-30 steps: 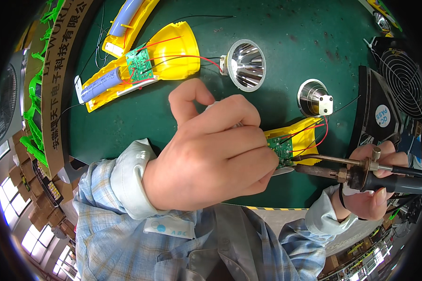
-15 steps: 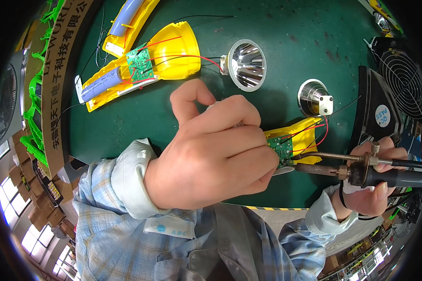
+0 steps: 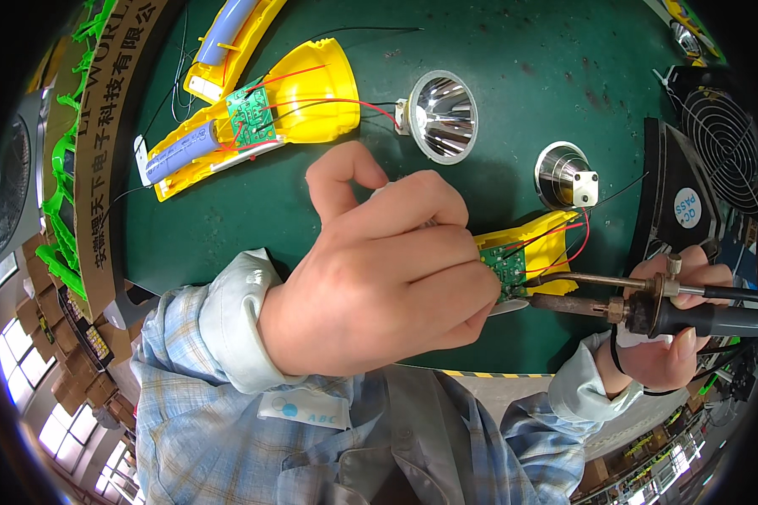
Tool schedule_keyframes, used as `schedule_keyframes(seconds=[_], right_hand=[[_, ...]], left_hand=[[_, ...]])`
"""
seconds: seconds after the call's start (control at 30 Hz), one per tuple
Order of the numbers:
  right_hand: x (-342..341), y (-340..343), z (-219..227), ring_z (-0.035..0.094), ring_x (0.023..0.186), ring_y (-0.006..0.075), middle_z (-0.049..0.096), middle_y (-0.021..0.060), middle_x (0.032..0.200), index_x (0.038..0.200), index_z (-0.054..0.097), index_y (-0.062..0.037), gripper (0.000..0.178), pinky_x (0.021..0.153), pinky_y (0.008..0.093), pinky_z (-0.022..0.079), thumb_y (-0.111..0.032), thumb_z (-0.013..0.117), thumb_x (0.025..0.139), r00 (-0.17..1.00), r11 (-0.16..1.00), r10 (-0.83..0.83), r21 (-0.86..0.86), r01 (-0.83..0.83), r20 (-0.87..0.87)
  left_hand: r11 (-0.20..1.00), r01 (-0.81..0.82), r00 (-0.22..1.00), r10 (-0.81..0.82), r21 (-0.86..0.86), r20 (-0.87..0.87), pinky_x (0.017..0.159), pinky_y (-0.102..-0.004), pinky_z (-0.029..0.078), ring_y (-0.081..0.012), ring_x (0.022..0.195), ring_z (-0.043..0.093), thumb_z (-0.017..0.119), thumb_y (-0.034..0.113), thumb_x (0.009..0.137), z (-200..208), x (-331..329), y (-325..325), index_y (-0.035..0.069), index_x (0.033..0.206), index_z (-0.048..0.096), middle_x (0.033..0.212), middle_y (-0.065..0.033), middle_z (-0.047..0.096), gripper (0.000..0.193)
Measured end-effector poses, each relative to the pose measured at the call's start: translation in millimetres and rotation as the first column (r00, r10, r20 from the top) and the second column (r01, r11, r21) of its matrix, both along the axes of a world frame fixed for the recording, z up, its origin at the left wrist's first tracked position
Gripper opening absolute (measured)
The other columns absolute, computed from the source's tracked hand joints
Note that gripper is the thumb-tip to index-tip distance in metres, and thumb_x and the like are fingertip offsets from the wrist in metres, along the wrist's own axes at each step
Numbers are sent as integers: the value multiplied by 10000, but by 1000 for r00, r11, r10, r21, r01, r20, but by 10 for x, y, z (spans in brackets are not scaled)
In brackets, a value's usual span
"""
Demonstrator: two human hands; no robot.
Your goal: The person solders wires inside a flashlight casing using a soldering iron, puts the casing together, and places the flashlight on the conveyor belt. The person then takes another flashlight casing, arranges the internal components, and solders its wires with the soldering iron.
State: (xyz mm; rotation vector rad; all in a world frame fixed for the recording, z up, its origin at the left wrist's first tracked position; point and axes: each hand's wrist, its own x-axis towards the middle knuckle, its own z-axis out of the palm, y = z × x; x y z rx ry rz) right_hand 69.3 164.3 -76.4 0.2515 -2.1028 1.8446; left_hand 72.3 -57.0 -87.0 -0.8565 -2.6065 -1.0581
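My right hand (image 3: 682, 324) is closed around the dark handle of a soldering iron (image 3: 564, 308) fitted with a thin metal feed tube. The iron's tip reaches the lower right edge of a green circuit board (image 3: 505, 268) in a yellow flashlight housing half (image 3: 547, 240). Over the left part of that housing lies my left hand (image 3: 387, 269), its fingers curled and closed; what they grip is hidden under them. Red and black wires run from the board towards a silver reflector (image 3: 557, 178) with a white mount at its back.
Further left lies another yellow housing half (image 3: 320, 93) with a battery and board, wired to a second reflector (image 3: 444, 116). A third housing piece (image 3: 253, 34) is behind it. A cardboard sheet (image 3: 114, 160) borders the left side; a black fan (image 3: 720, 147) stands at the right.
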Motion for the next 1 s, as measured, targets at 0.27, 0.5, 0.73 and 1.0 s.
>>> schedule_keyframes(seconds=[0.27, 0.5, 0.73, 1.0], right_hand=[[21, 111, 16, 350, 567, 88, 365, 39, 726, 731, 373, -38, 310, 486, 171, 316, -232, 608, 675, 980, 928, 199, -326, -181, 20], [37, 150, 83, 371, 623, 63, 363, 29, 762, 776, 337, -66, 324, 586, 155, 314, -194, 617, 674, 994, 888, 71, -460, -27, 78], [16, 112, 1, 343, 564, 91, 360, 40, 686, 709, 364, -48, 308, 479, 185, 291, -243, 597, 656, 995, 963, 94, -257, -80, 42], [12, 141, -80, 363, 519, 133, 376, 20, 729, 710, 357, -36, 376, 330, 207, 263, -313, 609, 682, 921, 942, 276, -116, -316, -274]], left_hand=[[1000, -1, 1000, 1, -20, 6, 602, -319, 212, -121, 599, 449, 634, 81, 411, 9, 11, -2, 182, 554, 557, 516, 80, 439, 192], [1000, -15, 1000, 15, -14, -17, 598, -316, 210, -120, 598, 451, 635, 85, 410, 36, 23, -10, 183, 553, 554, 516, 79, 437, 192], [1000, -9, 1000, 9, -3, -6, 598, -313, 209, -121, 599, 453, 635, 84, 409, -1, 0, 0, 183, 560, 554, 520, 78, 442, 198], [1000, 0, 1000, -1, 19, 23, 614, -321, 215, -126, 600, 455, 636, 80, 410, -11, 20, 2, 174, 577, 557, 531, 74, 452, 207]])
